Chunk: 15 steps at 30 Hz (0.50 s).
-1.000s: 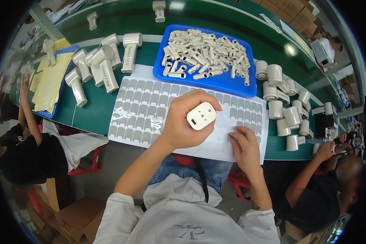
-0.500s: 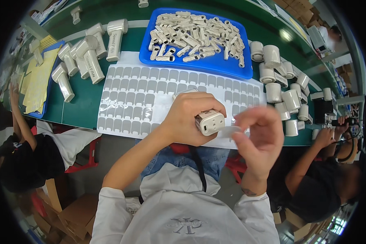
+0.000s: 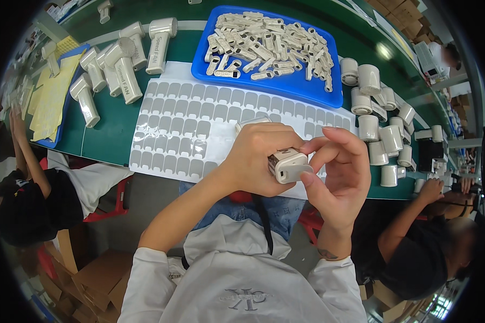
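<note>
My left hand [image 3: 253, 159] is wrapped round the handle of a white handheld fan [image 3: 290, 156], its flat end turned toward me. The fan's head shows partly beyond the knuckles. A pale grey rounded sticker [image 3: 295, 173] lies over that end, leaving a small dark slot beside it. With the thumb at the sticker's right edge and the index fingertip on the handle's upper edge, my right hand [image 3: 339, 175] closes on it from the right. Beneath my hands, a white sheet [image 3: 215, 132] carries rows of grey stickers, with some places bare.
Behind the sheet, a blue tray [image 3: 198, 65] holds many small white parts. Several white fans [image 3: 126, 81] lie at left, near yellow papers [image 3: 54, 102]. Cylindrical white fan heads [image 3: 369, 128] cluster at right. Other people [image 3: 423, 242] sit on both sides.
My right hand has moved in toward the fan, and the sticker, held apart before, now lies against the handle's end. The view has shifted slightly.
</note>
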Motion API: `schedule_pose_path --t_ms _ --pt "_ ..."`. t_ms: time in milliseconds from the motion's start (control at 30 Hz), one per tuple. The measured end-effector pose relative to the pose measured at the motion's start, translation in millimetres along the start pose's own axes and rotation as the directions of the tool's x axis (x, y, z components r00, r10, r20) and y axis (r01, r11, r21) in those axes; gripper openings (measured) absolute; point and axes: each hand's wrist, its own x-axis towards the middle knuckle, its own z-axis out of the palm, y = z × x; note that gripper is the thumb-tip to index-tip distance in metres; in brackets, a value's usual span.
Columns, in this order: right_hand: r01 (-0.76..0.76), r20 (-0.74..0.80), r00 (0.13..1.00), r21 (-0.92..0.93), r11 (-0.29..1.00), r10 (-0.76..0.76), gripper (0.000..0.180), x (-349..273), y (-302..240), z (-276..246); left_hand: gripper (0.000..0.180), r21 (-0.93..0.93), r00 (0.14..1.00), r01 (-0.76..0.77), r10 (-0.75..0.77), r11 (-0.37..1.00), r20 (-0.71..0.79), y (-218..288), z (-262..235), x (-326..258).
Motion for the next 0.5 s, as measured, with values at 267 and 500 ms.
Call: schedule_pose_path --t_ms 267,500 --pt "0.003 -0.004 1.000 -0.019 1.000 -0.003 0.056 -0.6 -0.8 1.9 0.030 -0.001 1.000 -0.005 0.005 1.000 -0.008 -1.1 0.2 -0.2" --pt "-0.013 -0.006 1.000 -0.027 1.000 0.013 0.053 -2.5 -3.1 0.9 0.030 -0.020 1.000 -0.012 0.012 1.000 -0.026 0.0 1.5 1.1"
